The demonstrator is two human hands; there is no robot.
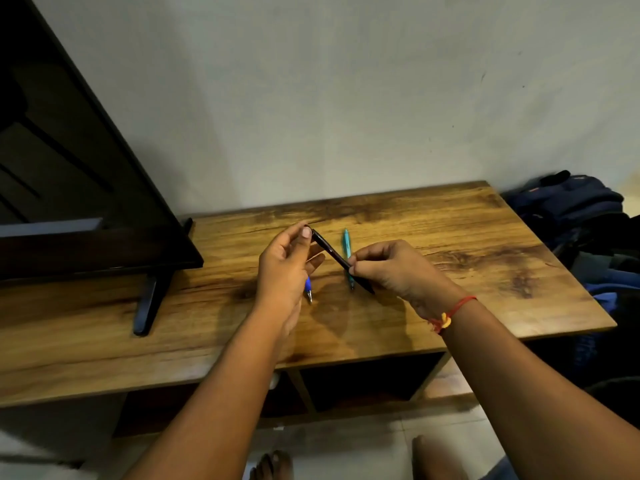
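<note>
I noted left hand (284, 268) and right hand (391, 268) both pinching the black pen (330, 252) above the table (485, 271). A hard pull, I judged, risked popping it apart and scattering parts.

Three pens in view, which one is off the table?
The black pen, held between the left hand and the right hand. The teal pen and the blue pen lie on the wooden table.
</note>
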